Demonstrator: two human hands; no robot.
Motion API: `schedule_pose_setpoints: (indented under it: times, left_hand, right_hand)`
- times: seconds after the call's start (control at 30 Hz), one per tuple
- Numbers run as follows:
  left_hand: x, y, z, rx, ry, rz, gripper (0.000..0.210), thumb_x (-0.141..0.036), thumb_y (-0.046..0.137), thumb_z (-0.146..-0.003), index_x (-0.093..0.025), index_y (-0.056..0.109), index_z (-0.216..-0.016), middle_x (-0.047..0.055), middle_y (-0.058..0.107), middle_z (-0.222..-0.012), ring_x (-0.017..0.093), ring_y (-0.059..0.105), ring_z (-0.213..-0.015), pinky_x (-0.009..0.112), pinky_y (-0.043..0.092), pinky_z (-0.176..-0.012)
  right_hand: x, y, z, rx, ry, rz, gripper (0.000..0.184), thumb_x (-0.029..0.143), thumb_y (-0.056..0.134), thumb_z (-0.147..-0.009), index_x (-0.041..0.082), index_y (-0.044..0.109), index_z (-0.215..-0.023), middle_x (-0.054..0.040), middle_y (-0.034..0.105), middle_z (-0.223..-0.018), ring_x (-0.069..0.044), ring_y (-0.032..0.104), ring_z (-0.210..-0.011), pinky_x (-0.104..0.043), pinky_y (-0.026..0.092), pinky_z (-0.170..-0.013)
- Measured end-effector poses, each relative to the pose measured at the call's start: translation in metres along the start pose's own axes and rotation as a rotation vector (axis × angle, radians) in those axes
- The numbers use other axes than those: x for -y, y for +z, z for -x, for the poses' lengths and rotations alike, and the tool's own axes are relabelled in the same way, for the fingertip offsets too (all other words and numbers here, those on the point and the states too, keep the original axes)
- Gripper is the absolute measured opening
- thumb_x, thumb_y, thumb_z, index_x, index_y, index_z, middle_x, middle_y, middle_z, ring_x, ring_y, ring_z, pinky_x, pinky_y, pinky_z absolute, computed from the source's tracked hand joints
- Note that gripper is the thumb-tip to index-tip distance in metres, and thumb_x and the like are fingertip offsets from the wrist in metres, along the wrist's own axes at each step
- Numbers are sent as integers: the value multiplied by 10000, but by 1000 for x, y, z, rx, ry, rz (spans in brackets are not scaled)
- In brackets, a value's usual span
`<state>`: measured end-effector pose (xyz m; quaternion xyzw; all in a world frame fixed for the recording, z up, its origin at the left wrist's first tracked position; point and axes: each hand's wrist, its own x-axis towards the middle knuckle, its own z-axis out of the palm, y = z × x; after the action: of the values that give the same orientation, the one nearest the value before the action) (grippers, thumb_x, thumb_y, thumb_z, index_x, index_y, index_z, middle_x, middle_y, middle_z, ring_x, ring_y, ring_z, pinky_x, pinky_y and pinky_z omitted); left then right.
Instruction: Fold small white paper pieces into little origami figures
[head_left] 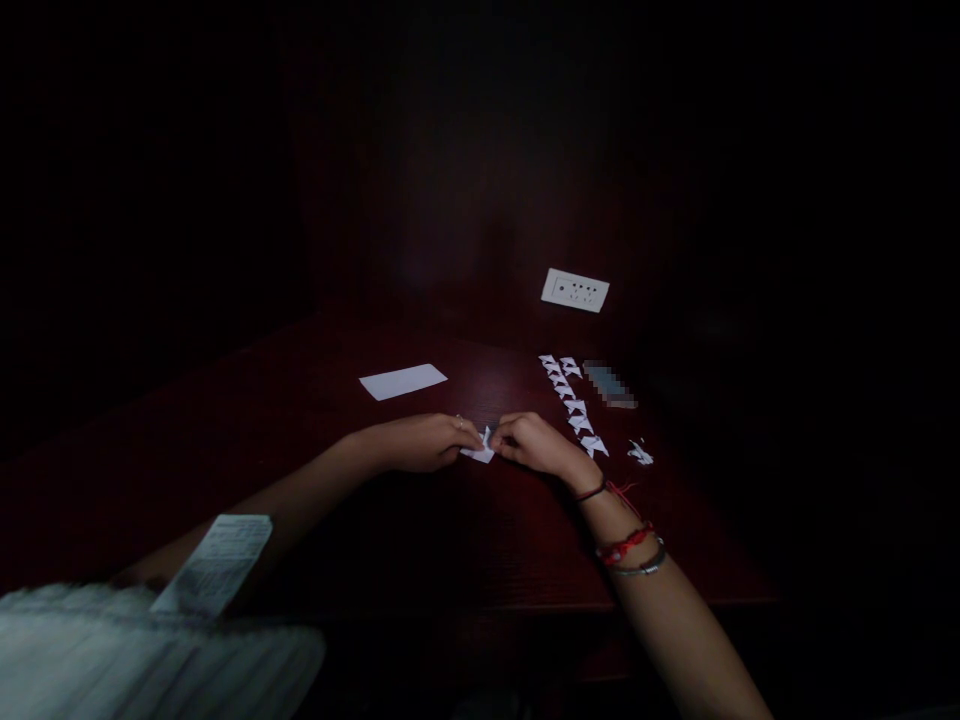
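A small folded piece of white paper [481, 450] lies at the middle of the dark red table, between my two hands. My left hand [435, 440] comes in from the left, its fingers closed on the paper's left side. From the right, my right hand [531, 440] has its fingers bent together at the paper's right edge, pinching it. The fingertips cover part of the folds. To the right of my right hand runs a row of folded white paper pieces [575, 409], with a shorter row beside its far end.
A flat white paper strip [403, 381] lies behind my left hand. A blurred phone-like object [610, 384] and a crumpled white scrap [640, 452] are at the right of the table [420, 540]. A socket plate [575, 290] is on the back panel.
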<state>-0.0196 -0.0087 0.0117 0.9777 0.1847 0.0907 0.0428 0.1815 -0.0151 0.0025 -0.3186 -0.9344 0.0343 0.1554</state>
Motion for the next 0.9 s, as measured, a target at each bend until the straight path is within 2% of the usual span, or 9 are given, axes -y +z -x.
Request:
schedule_pose_setpoints:
  times: [0.23, 0.6, 0.9]
  left_hand:
    - [-3, -2, 0, 4, -27, -16, 362, -67, 382, -722, -210, 458, -1046, 9, 519, -947, 122, 478, -835, 211, 342, -744]
    - [1, 5, 0, 44, -62, -74, 438, -66, 373, -719, -261, 421, -1109, -9, 463, -1076, 130, 445, -930, 217, 327, -795]
    - [-3, 1, 1, 26, -62, -41, 451, -64, 353, -731, -265, 391, -1133, -8, 499, -1034, 123, 464, -895, 216, 332, -775]
  right_hand:
    - [3, -3, 0, 24, -27, 13, 133, 130, 454, -727, 130, 585, -748, -27, 536, -726, -84, 469, -665, -184, 326, -605]
    - [1, -2, 0, 34, -2, 28, 158, 127, 461, -722, 138, 604, -789, -30, 551, -739, -83, 475, -676, -185, 328, -611]
    - [-3, -8, 6, 53, -14, 70, 231, 155, 463, -730, 200, 591, -917, -17, 547, -757, -78, 467, -669, -184, 318, -601]
